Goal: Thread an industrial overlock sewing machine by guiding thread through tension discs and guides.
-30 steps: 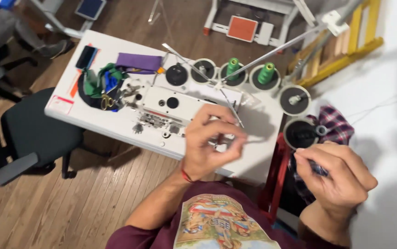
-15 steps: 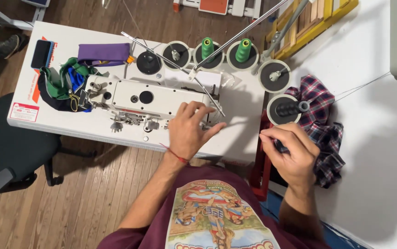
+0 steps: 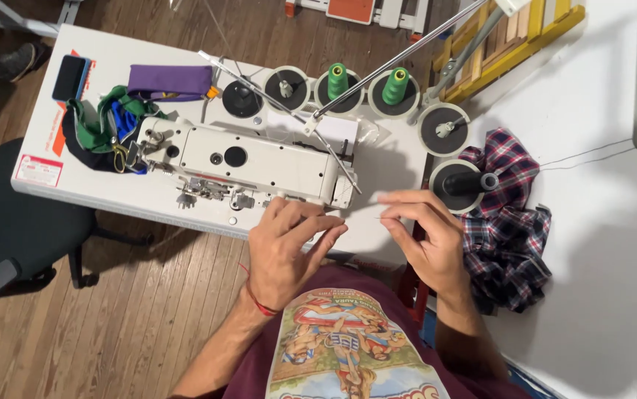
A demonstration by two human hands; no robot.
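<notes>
Bright, even indoor light from above, soft shadows beneath the sewing machine (image 3: pixel 259 164) and thread stand on the white table (image 3: pixel 96 193), slight glare on white surfaces, sharp focus, mild wide-angle bending at edges

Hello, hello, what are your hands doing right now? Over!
Left hand and right hand both pinching a thin thread stretched between them. White sewing machine just ahead. Plaid cloth beside right hand, nothing blocking.

Below me the floor (image 3: pixel 111 325) is brown wood planks, with a dark chair (image 3: pixel 15 229) pushed up at the left of the white surface (image 3: pixel 52 140). A yellow wooden frame (image 3: pixel 525 37) lies at the far right, beside a white wall (image 3: pixel 599 244).
</notes>
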